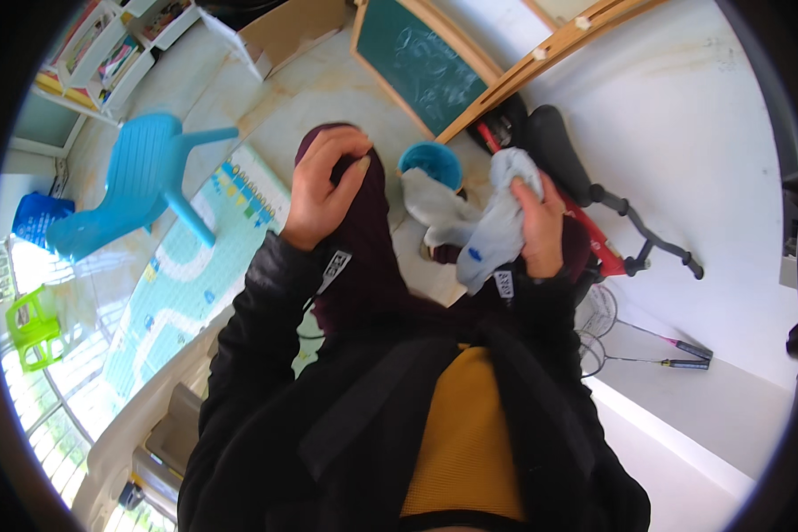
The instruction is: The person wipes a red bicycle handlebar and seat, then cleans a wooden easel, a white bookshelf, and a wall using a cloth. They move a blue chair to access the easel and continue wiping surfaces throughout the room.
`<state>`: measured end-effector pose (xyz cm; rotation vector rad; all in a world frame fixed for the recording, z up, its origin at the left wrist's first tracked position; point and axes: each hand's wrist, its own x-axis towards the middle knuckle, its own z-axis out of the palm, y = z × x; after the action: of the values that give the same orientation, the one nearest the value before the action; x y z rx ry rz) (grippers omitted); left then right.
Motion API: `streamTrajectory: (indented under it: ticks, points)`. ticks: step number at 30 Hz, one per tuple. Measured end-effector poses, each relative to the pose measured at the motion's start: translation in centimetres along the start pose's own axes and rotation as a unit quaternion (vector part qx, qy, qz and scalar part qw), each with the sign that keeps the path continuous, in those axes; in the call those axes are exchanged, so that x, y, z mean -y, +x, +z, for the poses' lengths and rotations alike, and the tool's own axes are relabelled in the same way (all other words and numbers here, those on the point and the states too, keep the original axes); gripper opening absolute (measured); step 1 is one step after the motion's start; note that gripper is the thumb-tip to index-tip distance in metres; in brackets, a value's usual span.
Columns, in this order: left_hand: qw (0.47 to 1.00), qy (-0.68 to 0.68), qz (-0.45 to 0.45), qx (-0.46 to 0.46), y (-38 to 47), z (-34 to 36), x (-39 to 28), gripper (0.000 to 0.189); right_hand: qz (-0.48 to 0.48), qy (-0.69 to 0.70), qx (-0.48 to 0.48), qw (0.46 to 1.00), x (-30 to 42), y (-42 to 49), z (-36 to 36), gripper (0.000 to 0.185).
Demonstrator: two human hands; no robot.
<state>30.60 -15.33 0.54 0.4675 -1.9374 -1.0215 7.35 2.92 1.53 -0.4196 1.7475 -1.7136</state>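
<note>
My right hand [540,223] grips a bunched pale grey cloth [495,229] that has a small blue mark near its lower end. Another light grey cloth part [435,199] hangs to the left of it, in front of a round blue bucket [447,154]. Whether both parts are one piece I cannot tell. Over my knee in dark maroon trousers [366,246] is my left hand [326,189], its fingers curved and its thumb apart, with nothing visible in it. The bucket stands on the tiled floor beyond the cloth; its contents are hard to make out.
A blue plastic chair [143,166] stands at left by a patterned play mat [199,266]. A green chalkboard [419,63] rises ahead. To the right are a red ride-on toy [595,236] with grey handlebars and badminton rackets [638,361]. A green stool [34,326] is far left.
</note>
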Motion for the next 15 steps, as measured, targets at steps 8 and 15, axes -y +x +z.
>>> streamTrajectory:
  ticks: [8,15]
  points:
    - [0.999,-0.025,-0.046,0.004,0.4,-0.4,-2.3,0.018,-0.163,-0.054,-0.011,0.985,4.6,3.2,0.6,0.035]
    - [0.996,-0.009,-0.088,-0.020,-1.3,-2.7,-4.0,0.018,-0.441,-0.333,-0.159,0.818,11.8,7.8,-0.6,0.038]
